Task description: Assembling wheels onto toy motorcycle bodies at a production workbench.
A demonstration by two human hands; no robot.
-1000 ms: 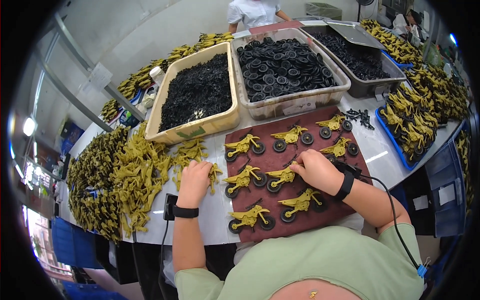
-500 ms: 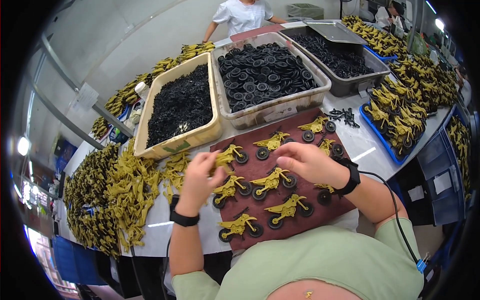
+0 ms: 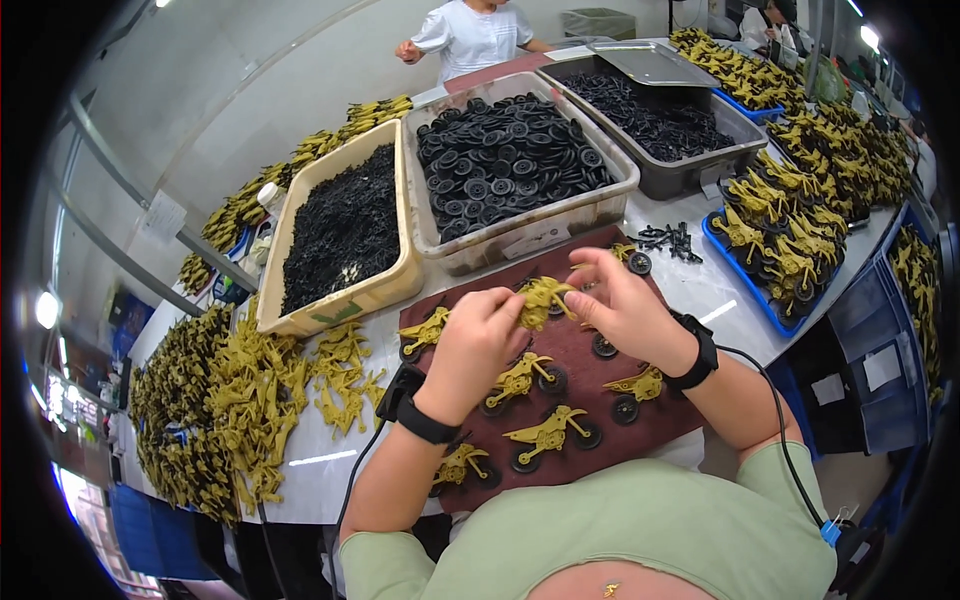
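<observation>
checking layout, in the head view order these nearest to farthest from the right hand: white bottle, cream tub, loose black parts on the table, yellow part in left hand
1. Yellow part: in the left hand, beside the right hand.
2. Loose black parts: farther up the table.
3. Cream tub: to the left.
4. White bottle: left, past the tub.

A white-shirted person [image 3: 474, 42] stands near a bin [image 3: 598, 22], and paper [image 3: 166, 214] hangs on a metal post [image 3: 217, 260].
</observation>
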